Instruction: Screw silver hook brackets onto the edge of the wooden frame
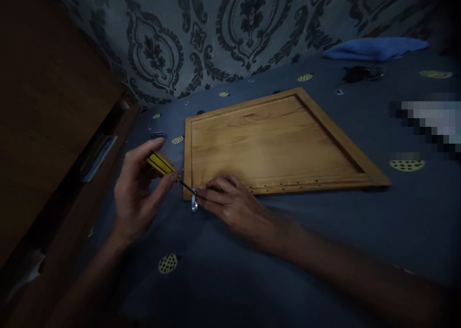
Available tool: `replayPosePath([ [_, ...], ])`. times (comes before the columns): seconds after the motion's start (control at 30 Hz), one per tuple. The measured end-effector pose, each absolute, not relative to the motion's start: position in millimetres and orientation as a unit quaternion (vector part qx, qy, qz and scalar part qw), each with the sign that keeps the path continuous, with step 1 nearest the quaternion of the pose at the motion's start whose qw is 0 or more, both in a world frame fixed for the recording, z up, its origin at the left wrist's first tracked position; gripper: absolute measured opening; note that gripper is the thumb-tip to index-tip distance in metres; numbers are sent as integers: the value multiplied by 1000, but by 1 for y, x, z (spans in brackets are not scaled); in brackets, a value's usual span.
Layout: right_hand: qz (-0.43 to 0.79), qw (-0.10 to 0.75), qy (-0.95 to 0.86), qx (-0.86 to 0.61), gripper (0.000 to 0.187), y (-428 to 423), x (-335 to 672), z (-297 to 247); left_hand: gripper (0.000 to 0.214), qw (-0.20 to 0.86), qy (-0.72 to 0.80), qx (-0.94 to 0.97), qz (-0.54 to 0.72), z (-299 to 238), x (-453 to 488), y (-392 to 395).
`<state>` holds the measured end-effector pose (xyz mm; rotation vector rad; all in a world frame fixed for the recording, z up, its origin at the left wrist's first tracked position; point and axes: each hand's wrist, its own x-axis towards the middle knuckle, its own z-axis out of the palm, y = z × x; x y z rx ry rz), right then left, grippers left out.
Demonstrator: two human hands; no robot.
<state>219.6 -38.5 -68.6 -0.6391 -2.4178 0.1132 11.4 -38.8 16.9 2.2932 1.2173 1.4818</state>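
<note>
A light wooden panel point(273, 140) with a raised frame lies flat on a dark blue sheet. My left hand point(139, 188) is closed around a yellow-and-black screwdriver point(162, 164), whose thin shaft points right and down to the panel's near left corner. My right hand point(230, 203) rests at that corner, fingers pinched on a small shiny metal fitting point(194, 203) held against the panel's edge. The screwdriver tip meets the fitting between both hands. A row of small holes runs along the panel's near rail.
The blue sheet point(252, 270) has yellow dotted spots. A dark wooden cabinet point(54, 126) stands at the left. Patterned fabric point(216, 30) rises behind. A blue cloth point(374, 48) and a small dark object point(360, 73) lie far right. Small bits lie beyond the panel's left corner.
</note>
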Motion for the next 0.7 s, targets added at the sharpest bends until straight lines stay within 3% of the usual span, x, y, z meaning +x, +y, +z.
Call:
replayPosePath([
  [0.17, 37, 314, -918, -238, 27, -38, 220, -68, 49, 145, 402, 756, 496, 15, 12, -38],
  [0.33, 58, 312, -917, -242, 29, -39, 221, -69, 46, 67, 405, 759, 505, 14, 11, -39],
  [0.57, 91, 310, -911, -255, 26, -42, 222, -64, 49, 92, 389, 775, 490, 12, 11, -40],
  [0.7, 72, 329, -908, -250, 27, -42, 221, -63, 51, 54, 362, 790, 492, 11, 7, -37],
])
